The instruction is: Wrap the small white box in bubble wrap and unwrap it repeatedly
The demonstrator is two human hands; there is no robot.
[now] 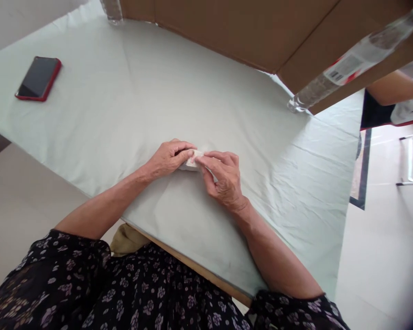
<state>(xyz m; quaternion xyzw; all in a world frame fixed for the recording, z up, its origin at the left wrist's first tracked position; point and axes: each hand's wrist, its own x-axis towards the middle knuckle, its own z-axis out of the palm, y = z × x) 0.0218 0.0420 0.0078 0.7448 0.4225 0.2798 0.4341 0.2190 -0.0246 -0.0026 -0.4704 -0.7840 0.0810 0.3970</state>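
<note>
A small white block-like item with red markings [194,160] sits low over the cloth-covered table [158,91], between my hands. My left hand [170,158] grips its left end, with the thumb on top and the fingers along the far side. From the right, my right hand [223,176] pinches the other end with thumb and fingertips. My fingers cover part of the item, so its exact kind cannot be made out.
A phone in a red case [39,79] lies at the left. Large cardboard [227,27] stands along the far side, with a clear plastic bottle [351,66] beside it and another clear bottle [113,11] farther left. Another person's arm [397,87] shows at the right.
</note>
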